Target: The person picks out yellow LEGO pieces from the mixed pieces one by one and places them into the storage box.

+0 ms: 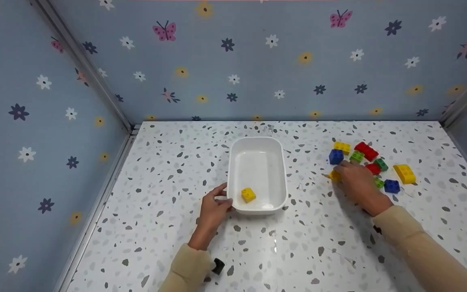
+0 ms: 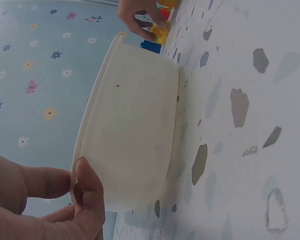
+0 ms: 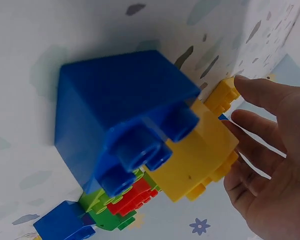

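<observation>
A white plastic tub (image 1: 258, 162) with a yellow toy brick (image 1: 248, 195) in its near-left part stands mid-table. My left hand (image 1: 214, 207) grips its left rim near the front corner, the thumb (image 2: 90, 182) on the outer wall in the left wrist view. To the right, my right hand (image 1: 357, 180) pinches another yellow brick (image 1: 335, 175) between thumb and fingers at the left side of a group of bricks. That brick (image 3: 222, 96) shows at the fingertips in the right wrist view. Close by lies a blue brick (image 1: 336, 156).
Around my right hand are a yellow brick (image 1: 342, 147), red bricks (image 1: 366, 151), green bricks (image 1: 380, 164), a blue brick (image 1: 392, 186) and a curved yellow brick (image 1: 404, 173). Flower-patterned walls (image 1: 253, 61) stand behind and beside the speckled table (image 1: 168, 170).
</observation>
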A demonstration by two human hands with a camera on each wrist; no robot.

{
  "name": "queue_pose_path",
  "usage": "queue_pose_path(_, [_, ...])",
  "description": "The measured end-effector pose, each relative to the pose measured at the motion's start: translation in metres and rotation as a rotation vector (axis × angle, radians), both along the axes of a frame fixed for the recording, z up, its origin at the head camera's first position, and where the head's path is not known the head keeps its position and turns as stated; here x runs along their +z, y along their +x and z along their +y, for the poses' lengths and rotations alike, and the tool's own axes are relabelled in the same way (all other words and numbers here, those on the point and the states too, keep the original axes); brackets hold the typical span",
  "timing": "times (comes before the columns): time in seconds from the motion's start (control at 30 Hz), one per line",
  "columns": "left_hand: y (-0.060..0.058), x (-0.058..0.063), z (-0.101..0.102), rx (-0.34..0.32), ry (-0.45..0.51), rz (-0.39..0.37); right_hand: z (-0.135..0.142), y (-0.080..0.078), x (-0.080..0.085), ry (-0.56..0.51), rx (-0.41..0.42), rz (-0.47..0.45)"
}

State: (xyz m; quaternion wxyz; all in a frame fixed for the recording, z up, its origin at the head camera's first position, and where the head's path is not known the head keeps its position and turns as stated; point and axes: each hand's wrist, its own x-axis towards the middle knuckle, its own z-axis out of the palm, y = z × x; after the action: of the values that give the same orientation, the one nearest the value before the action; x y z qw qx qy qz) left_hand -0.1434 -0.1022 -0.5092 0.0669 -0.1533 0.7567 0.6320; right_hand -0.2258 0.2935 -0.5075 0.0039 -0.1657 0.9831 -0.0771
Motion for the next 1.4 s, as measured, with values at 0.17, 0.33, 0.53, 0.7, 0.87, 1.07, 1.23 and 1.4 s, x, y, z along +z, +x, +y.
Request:
queue_pose_path(0.17, [0.000,0.001,0.001,-0.001,-0.002,-0.006,-0.002,-0.002,0.000,0.027,0.010,-0.019])
queue_pose_path(0.33, [0.001,0.000,-0.001,-0.005,0.022,0.026,-0.003,-0.004,-0.002,0.038,0.016,-0.015])
queue_pose_path(0.53, [0.001,-0.001,-0.001,-0.006,0.045,0.049,-0.003,-0.007,-0.005,0.052,0.013,-0.028])
queue_pose_path(0.7, [0.002,-0.001,0.000,-0.005,0.022,0.029,-0.004,-0.007,-0.003,0.063,0.029,-0.006])
queue_pose_path(0.87, [0.001,0.000,0.000,-0.002,0.015,0.021,-0.010,-0.006,0.005,0.065,0.047,0.049])
queue_pose_path(1.07, [0.001,-0.001,-0.001,-0.006,0.019,0.023,-0.021,-0.004,0.015,0.037,0.074,0.124])
queue_pose_path(1.23, [0.001,-0.001,-0.001,-0.006,0.022,0.027,-0.032,-0.004,0.021,0.033,0.101,0.152])
queue_pose_path(1.4, [0.001,-0.001,-0.002,-0.007,0.039,0.053,-0.043,-0.006,0.028,0.032,0.136,0.183])
